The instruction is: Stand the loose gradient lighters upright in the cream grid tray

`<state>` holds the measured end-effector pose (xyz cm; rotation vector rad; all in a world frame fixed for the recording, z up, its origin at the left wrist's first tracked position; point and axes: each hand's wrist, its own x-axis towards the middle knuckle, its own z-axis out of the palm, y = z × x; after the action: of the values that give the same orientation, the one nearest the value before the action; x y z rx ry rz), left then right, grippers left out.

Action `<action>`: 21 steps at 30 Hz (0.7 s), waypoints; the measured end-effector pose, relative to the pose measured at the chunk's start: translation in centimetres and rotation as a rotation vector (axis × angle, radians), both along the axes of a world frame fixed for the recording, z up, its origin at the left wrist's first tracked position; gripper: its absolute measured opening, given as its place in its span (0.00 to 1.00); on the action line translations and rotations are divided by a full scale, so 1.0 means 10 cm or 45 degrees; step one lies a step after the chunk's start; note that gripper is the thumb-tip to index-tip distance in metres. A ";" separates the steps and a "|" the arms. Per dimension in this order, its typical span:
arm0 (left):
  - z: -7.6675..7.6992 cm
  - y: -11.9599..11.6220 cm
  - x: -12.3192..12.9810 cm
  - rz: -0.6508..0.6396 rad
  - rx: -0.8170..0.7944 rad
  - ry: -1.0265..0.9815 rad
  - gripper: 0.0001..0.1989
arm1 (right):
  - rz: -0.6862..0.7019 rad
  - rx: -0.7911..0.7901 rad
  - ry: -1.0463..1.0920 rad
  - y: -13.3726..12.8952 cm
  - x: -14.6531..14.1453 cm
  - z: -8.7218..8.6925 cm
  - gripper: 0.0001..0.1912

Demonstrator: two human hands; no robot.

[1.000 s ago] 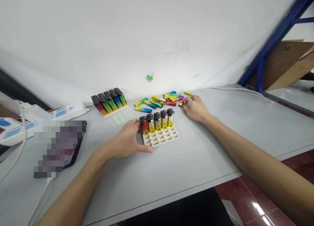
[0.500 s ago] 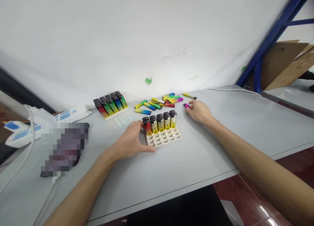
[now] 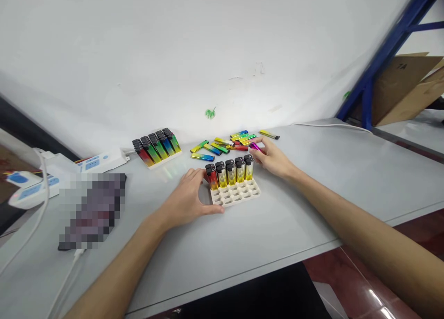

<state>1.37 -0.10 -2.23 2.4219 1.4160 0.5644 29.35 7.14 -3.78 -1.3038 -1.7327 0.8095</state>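
My left hand (image 3: 189, 198) grips the left end of a white tray (image 3: 239, 198), thumb along its front corner and fingers behind the back left. Lighters with black tops (image 3: 231, 172), one red and the others silver-yellow, stand upright in the tray's back rows; the front slots show bare. Just beyond the tray's back right corner, my right hand (image 3: 272, 158) pinches a shiny purple lighter (image 3: 255, 146) above the table. Close to those fingers lies a loose pile of coloured lighters (image 3: 222, 149). One yellow lighter (image 3: 269, 134) rests apart, behind the right hand.
A second tray, packed with upright lighters (image 3: 157, 148), stands at the back left by the wall. Left of it are white power strips (image 3: 100, 162) with cables and a blurred dark object (image 3: 93, 210). Blue metal framing (image 3: 367, 97) and cardboard (image 3: 402, 88) stand at right.
My right hand has lifted the purple lighter off the table and brought it left, towards the tray. My left hand and the tray have shifted slightly right in the view.
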 end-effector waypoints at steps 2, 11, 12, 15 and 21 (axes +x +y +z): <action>0.00 0.00 0.00 0.000 0.013 0.010 0.35 | 0.018 -0.034 0.016 0.00 -0.01 0.01 0.18; -0.02 0.00 -0.01 -0.024 0.055 0.081 0.34 | 0.039 -0.215 0.338 0.00 -0.02 0.03 0.27; -0.02 0.00 -0.01 -0.021 0.055 0.087 0.34 | 0.046 -0.217 0.374 0.00 -0.02 0.03 0.25; -0.02 0.01 0.00 -0.017 0.042 0.104 0.36 | 0.058 -0.197 0.425 0.00 -0.03 0.02 0.20; 0.01 -0.01 0.00 0.000 -0.028 0.101 0.37 | 0.131 -0.209 0.523 -0.02 -0.06 0.03 0.22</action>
<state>1.35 -0.16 -2.16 2.4516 1.4454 0.4551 28.72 6.90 -3.52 -1.0649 -1.4349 1.2073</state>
